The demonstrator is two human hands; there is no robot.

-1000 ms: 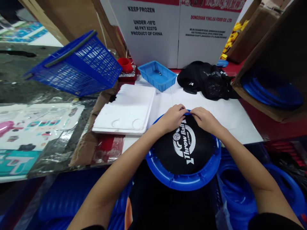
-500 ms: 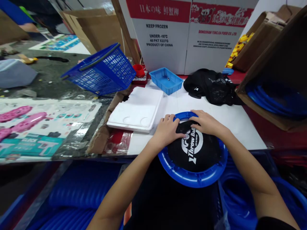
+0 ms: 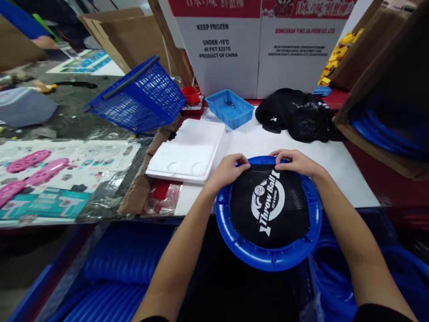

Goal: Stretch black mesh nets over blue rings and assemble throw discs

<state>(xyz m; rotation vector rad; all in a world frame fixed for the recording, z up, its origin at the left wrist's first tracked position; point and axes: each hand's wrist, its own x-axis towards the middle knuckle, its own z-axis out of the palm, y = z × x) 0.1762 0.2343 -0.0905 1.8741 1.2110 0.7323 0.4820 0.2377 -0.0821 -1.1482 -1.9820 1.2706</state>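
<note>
Both hands sit at the far edge of the blue ring (image 3: pixel 268 257), the side away from the person. On the left, the left hand (image 3: pixel 228 171) bends its fingers over the far left corner of the black net (image 3: pixel 268 205) and pinches it where it meets the ring. On the right, the right hand (image 3: pixel 295 162) does the same at the far right corner, fingers curled down on the net's edge. The two hands are near each other but not touching, and a bit of blue rim shows between them. Both are about as close to the net, so neither one is nearer. The ring lies flat, right under the hands and toward the person, partly on the white worktop (image 3: pixel 335 170) and partly sticking out over its near edge. The ring is round, so it has no long side. The net is stretched across the middle and has white words, "Throw Ball", that run slanting up to the right. Around the rim are small notches. To the left lies a white foam tray (image 3: pixel 187 152), and farther back a small blue tray (image 3: pixel 229 107).
</note>
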